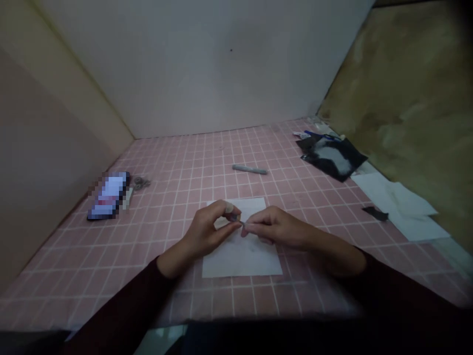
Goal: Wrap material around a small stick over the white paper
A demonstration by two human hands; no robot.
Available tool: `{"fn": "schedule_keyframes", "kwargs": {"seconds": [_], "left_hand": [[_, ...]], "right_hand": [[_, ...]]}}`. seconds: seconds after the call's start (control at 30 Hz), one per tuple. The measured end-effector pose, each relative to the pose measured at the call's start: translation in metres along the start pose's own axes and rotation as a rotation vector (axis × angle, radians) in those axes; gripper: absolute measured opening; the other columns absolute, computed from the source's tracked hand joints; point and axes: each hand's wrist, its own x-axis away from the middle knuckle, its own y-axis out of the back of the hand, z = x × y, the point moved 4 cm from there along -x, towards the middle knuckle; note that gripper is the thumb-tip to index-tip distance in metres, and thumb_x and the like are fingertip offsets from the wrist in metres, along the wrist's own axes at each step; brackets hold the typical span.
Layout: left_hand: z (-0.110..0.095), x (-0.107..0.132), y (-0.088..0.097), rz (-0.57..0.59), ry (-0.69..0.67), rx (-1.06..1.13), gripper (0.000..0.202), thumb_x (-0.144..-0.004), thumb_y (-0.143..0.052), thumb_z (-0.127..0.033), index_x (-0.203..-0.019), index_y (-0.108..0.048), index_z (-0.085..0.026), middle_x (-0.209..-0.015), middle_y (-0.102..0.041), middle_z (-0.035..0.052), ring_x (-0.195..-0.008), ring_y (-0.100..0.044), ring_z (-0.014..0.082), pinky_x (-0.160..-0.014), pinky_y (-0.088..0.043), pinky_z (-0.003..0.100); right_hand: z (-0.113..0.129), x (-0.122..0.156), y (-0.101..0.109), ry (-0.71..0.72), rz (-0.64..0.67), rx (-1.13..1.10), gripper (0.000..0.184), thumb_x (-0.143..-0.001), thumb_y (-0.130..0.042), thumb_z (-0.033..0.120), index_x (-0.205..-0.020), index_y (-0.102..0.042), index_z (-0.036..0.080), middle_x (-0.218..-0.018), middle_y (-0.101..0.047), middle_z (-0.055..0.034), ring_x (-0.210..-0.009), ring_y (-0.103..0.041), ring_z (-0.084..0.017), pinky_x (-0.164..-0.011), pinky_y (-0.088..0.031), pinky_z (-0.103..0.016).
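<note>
Above a white sheet of paper point(244, 264), my two hands meet with their fingertips almost touching. My left hand point(212, 227) pinches a small, thin greyish thing point(234, 217) between thumb and fingers; it is too small and dim to name. A pale band, perhaps a plaster, wraps one finger of that hand. My right hand point(275, 227) is closed in a pinch at the right end of the same small thing. Beyond the hands, a grey pen-like stick point(249, 169) lies on the pink checked tablecloth point(177, 197).
A phone point(109, 195) with a lit screen lies at the left, beside a small dark metal-looking object point(139, 183). To the right are a black plastic sheet or bag point(330, 158), white papers point(401, 207) and a black scrap point(375, 213). Walls border the table.
</note>
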Motion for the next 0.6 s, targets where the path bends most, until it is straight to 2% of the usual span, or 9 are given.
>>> {"fn": "schedule_keyframes", "kwargs": {"seconds": [0.07,0.17,0.23,0.27,0.37,0.43,0.5,0.53,0.6], "left_hand": [[0.004,-0.001,0.0,-0.012,0.081,0.084,0.018,-0.08,-0.068,-0.027,-0.091,-0.061,-0.015,-0.082,-0.063,0.0042,-0.073,-0.06,0.0138,-0.07,-0.05,0.027],[0.015,-0.001,-0.005,-0.017,0.326,0.369,0.02,-0.078,-0.069,-0.029,-0.086,-0.058,-0.014,-0.075,-0.062,0.0014,-0.064,-0.06,0.0114,-0.064,-0.05,0.025],[0.021,-0.001,-0.009,-0.025,0.435,0.526,0.02,-0.078,-0.068,-0.028,-0.083,-0.056,-0.014,-0.074,-0.06,0.0004,-0.063,-0.061,0.0106,-0.063,-0.05,0.024],[0.021,-0.001,-0.009,-0.035,0.443,0.543,0.019,-0.078,-0.068,-0.028,-0.083,-0.056,-0.013,-0.074,-0.06,0.0004,-0.063,-0.061,0.0107,-0.062,-0.05,0.024],[0.015,-0.001,-0.003,-0.052,0.276,0.334,0.016,-0.079,-0.067,-0.025,-0.086,-0.058,-0.014,-0.078,-0.061,0.0018,-0.069,-0.06,0.0119,-0.066,-0.05,0.025],[0.006,0.0,0.002,-0.034,0.081,0.134,0.012,-0.081,-0.064,-0.022,-0.089,-0.059,-0.015,-0.083,-0.061,0.003,-0.074,-0.059,0.0127,-0.071,-0.049,0.027],[-0.001,0.001,0.004,-0.009,-0.056,0.021,0.008,-0.084,-0.06,-0.02,-0.09,-0.06,-0.016,-0.086,-0.062,0.0038,-0.078,-0.058,0.0132,-0.074,-0.048,0.027],[-0.003,0.002,0.004,-0.003,-0.079,0.003,0.008,-0.084,-0.06,-0.02,-0.091,-0.06,-0.016,-0.086,-0.062,0.0038,-0.078,-0.058,0.0133,-0.074,-0.048,0.027],[0.0,0.001,0.004,0.007,-0.02,0.03,0.01,-0.083,-0.062,-0.022,-0.09,-0.06,-0.016,-0.082,-0.062,0.0029,-0.075,-0.058,0.0128,-0.071,-0.048,0.026]], "right_hand": [[0.0,0.001,0.002,0.032,-0.09,0.1,0.032,-0.093,-0.043,0.029,-0.088,-0.07,0.014,-0.056,-0.053,0.0011,-0.053,-0.048,-0.011,-0.053,-0.037,-0.021],[-0.001,0.005,0.0,0.073,-0.336,0.436,0.028,-0.091,-0.042,0.022,-0.098,-0.069,0.016,-0.077,-0.065,-0.0063,-0.069,-0.058,-0.015,-0.064,-0.042,-0.025],[-0.004,0.006,-0.004,0.069,-0.402,0.574,0.031,-0.09,-0.041,0.019,-0.107,-0.067,0.016,-0.082,-0.067,-0.0089,-0.073,-0.059,-0.017,-0.065,-0.042,-0.026],[-0.004,0.006,-0.006,0.07,-0.402,0.597,0.032,-0.09,-0.04,0.018,-0.108,-0.066,0.016,-0.083,-0.067,-0.0094,-0.073,-0.06,-0.018,-0.065,-0.043,-0.027],[-0.005,0.002,-0.005,0.077,-0.316,0.473,0.029,-0.091,-0.04,0.02,-0.096,-0.069,0.015,-0.079,-0.067,-0.0074,-0.07,-0.059,-0.016,-0.066,-0.043,-0.027],[-0.005,0.0,-0.002,0.054,-0.172,0.275,0.031,-0.094,-0.041,0.026,-0.088,-0.069,0.015,-0.068,-0.063,-0.0032,-0.061,-0.055,-0.013,-0.059,-0.042,-0.024],[-0.006,-0.001,-0.001,0.008,-0.022,0.101,0.034,-0.095,-0.041,0.033,-0.087,-0.069,0.015,-0.054,-0.054,0.0017,-0.049,-0.048,-0.01,-0.049,-0.036,-0.022],[-0.007,-0.001,-0.001,-0.003,0.017,0.065,0.036,-0.096,-0.041,0.035,-0.089,-0.07,0.016,-0.051,-0.052,0.0028,-0.046,-0.046,-0.01,-0.046,-0.034,-0.021],[-0.008,-0.001,0.0,0.028,-0.044,0.142,0.033,-0.095,-0.042,0.033,-0.091,-0.07,0.016,-0.059,-0.059,0.0003,-0.053,-0.053,-0.011,-0.051,-0.039,-0.022]]}}
